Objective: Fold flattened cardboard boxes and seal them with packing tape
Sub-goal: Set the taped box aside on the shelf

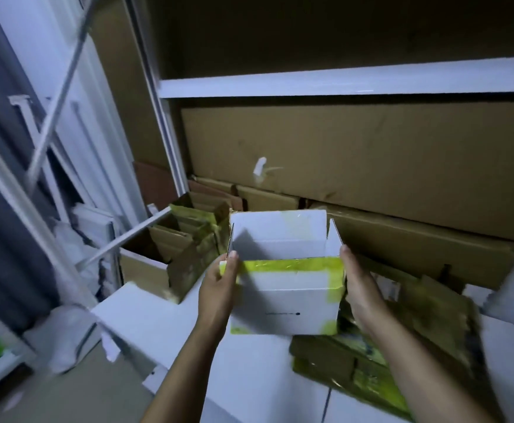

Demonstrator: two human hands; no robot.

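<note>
A small white cardboard box [286, 297] with yellow-green tape along its edges is held up in the middle of the view. Its top is open, with the far flap and both side flaps standing upright. My left hand [219, 288] grips the box's left side, thumb up by the top corner. My right hand [361, 285] grips the right side, thumb at the top right corner. The box is above a white table surface [249, 370]. No tape roll is in view.
Flattened brown boxes with yellow-green tape [380, 352] lie on the table to the right. More folded cartons [185, 239] stand in an open box at the left. Large brown cartons [356, 166] fill the white shelf [341, 82] behind. A metal rack [51, 132] stands left.
</note>
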